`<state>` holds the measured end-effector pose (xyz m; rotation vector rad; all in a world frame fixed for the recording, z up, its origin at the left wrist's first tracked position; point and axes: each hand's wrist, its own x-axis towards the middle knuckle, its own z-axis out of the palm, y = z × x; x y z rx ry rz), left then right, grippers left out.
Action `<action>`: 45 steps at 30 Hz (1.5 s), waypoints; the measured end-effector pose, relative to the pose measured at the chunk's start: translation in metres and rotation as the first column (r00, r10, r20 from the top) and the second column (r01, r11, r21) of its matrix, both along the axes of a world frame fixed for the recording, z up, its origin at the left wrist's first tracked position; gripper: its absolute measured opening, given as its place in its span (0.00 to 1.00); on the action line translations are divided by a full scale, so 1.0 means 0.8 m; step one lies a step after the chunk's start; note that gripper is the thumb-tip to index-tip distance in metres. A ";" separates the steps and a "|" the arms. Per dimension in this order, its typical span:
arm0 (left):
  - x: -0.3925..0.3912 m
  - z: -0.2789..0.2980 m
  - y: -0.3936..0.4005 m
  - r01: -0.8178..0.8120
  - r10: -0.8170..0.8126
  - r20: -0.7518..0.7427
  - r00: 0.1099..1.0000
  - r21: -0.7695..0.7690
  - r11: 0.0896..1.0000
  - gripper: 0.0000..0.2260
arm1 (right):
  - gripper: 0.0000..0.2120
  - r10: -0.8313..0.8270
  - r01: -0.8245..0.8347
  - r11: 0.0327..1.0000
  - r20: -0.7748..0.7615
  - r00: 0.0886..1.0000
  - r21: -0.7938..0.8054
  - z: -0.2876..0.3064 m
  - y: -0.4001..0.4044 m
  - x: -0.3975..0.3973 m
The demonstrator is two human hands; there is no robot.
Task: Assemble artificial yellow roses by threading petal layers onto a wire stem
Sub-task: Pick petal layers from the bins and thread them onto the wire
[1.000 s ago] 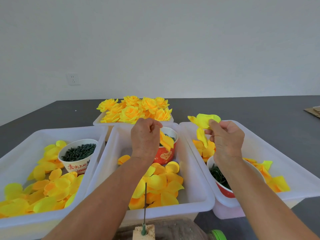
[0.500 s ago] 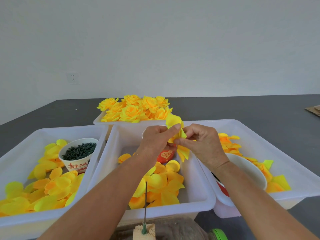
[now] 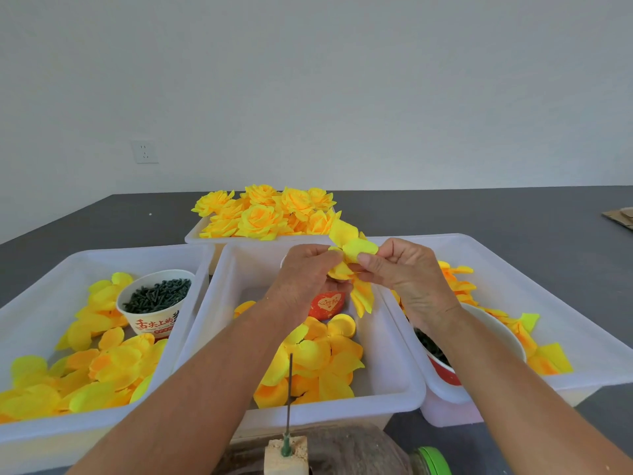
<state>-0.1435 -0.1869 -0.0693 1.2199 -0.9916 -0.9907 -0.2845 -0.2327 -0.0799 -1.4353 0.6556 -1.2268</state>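
Dark tabletop (image 3: 479, 214), white wall behind. Left hand (image 3: 305, 279) and right hand (image 3: 407, 279) both pinch yellow petal layer (image 3: 356, 250), fingertips closed on it. Wire stem (image 3: 289, 389) upright below grip, bare. Step: readying layer. Next: centre hole over wire tip.

Single head-worn view, facing forward and down, close above white bins (image 3: 404, 394), wall beyond

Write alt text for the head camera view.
Both hands, left hand and right hand, pinch a yellow petal layer above the middle white bin of loose petals. A wire stem stands in a wooden block nearby; finished roses sit behind.
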 end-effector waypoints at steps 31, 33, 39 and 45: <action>0.007 -0.006 -0.006 -0.180 0.177 0.051 0.983 0.071 0.981 0.09 | 0.07 -0.797 0.794 0.603 -0.107 0.594 -0.077 -0.003 -0.029 -0.025; 0.006 -0.006 -0.005 -0.187 0.187 0.006 0.982 0.049 0.981 0.08 | 0.07 -0.821 0.803 0.569 -0.181 0.542 -0.177 -0.005 -0.029 -0.025; 0.011 -0.006 -0.007 -0.287 0.286 -0.062 0.956 -0.013 0.958 0.07 | 0.10 -0.887 0.874 0.452 -0.195 0.420 -0.175 -0.004 -0.035 -0.035; 0.006 -0.006 -0.006 -0.266 0.266 0.026 0.964 -0.010 0.964 0.08 | 0.19 -0.793 0.734 0.579 -0.453 0.406 -0.355 -0.008 -0.033 -0.029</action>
